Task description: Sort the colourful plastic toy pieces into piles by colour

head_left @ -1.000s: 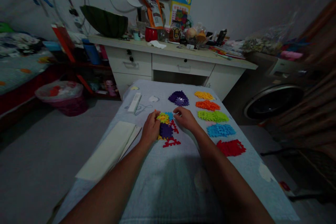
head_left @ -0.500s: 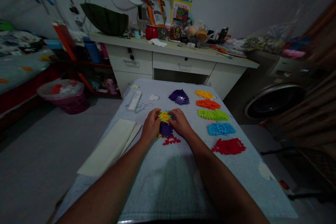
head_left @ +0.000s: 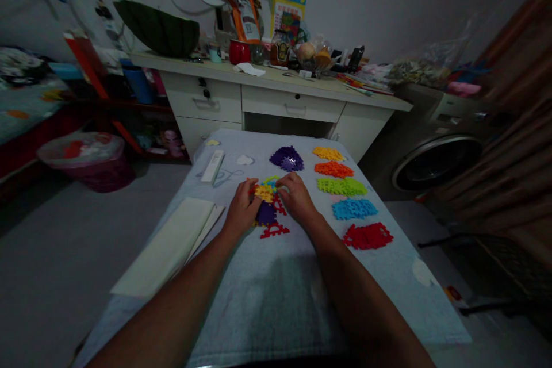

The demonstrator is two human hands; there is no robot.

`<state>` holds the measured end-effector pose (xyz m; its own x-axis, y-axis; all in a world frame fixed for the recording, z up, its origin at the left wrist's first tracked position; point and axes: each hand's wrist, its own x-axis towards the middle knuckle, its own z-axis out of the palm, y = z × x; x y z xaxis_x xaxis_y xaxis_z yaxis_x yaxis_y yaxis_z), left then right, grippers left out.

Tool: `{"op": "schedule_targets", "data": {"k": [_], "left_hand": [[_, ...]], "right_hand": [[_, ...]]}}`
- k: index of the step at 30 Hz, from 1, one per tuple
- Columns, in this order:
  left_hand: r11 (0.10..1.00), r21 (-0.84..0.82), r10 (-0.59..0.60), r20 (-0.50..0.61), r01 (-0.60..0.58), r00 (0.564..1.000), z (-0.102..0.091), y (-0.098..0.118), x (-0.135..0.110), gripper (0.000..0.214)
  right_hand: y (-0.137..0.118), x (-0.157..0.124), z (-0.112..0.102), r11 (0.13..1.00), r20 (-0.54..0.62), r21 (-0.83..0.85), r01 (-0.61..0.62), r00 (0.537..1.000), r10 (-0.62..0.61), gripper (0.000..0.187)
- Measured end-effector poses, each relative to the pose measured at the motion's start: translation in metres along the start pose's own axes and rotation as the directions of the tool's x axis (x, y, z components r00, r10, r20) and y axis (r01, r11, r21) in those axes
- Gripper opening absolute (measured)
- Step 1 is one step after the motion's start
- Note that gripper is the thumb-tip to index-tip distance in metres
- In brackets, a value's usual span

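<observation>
Near the middle of the cloth-covered table, my left hand (head_left: 241, 207) is closed on the left side of a build of interlocking plastic pieces (head_left: 264, 193), its thumb over the yellow top. Purple, red, green and blue parts also show in the build. At its right edge my right hand (head_left: 296, 198) has its fingers bent together; whether it grips a piece there is hidden. A red arched piece (head_left: 275, 232) lies just in front of the build. A purple pile (head_left: 287, 158) of similar pieces sits beyond my hands.
Piles in yellow (head_left: 328, 153), orange (head_left: 333, 169), green (head_left: 342, 187), blue (head_left: 354, 209) and red (head_left: 368, 236) line the right side. Folded pale sheets (head_left: 166, 250) and a white power strip (head_left: 213, 167) lie on the left. A white desk (head_left: 288, 89) stands behind.
My right hand has drawn slightly away from the build's middle, exposing more red at its right side. The yellow top has turned or shifted. The whole view has swung a little.
</observation>
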<state>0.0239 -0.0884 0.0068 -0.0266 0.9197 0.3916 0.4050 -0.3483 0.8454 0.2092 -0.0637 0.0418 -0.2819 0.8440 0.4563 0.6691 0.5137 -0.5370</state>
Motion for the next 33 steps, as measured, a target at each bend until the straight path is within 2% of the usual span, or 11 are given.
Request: {"op": "schedule_targets", "data": {"k": [4,8,12,18,22,27,30,33], "left_hand": [[0.999,0.051,-0.018,0.007,0.018,1.0,0.0,0.0,0.001,0.043],[0.997,0.071,-0.016,0.008,0.016,1.0,0.001,-0.001,0.001,0.042],[0.996,0.083,-0.012,0.01,0.011,1.0,0.001,-0.002,0.001,0.041],[0.996,0.083,-0.022,-0.004,0.022,1.0,-0.001,0.0,0.001,0.04],[0.998,0.062,-0.027,-0.011,0.028,1.0,-0.001,0.002,0.001,0.04],[0.997,0.066,-0.034,-0.003,0.034,0.999,0.0,0.001,0.001,0.039],[0.997,0.051,-0.053,-0.014,0.053,0.999,0.001,-0.001,0.002,0.039],[0.997,0.015,-0.075,-0.018,0.075,0.997,0.002,-0.004,0.002,0.039]], "right_hand": [[0.033,0.003,-0.048,0.985,-0.107,-0.138,-0.106,0.99,0.091,0.021],[0.073,-0.008,-0.097,0.91,-0.156,-0.302,-0.285,0.956,0.248,0.019],[0.095,-0.025,-0.121,0.801,-0.246,-0.398,-0.448,0.893,0.377,0.017],[0.094,-0.035,-0.119,0.676,-0.3,-0.468,-0.569,0.822,0.485,0.018],[0.089,-0.037,-0.116,0.623,-0.283,-0.515,-0.588,0.804,0.524,0.02],[0.083,-0.037,-0.116,0.606,-0.3,-0.519,-0.603,0.792,0.531,0.023],[0.072,-0.032,-0.108,0.672,-0.302,-0.485,-0.56,0.828,0.472,0.024],[0.054,-0.026,-0.087,0.844,-0.189,-0.382,-0.375,0.926,0.326,0.022]]}}
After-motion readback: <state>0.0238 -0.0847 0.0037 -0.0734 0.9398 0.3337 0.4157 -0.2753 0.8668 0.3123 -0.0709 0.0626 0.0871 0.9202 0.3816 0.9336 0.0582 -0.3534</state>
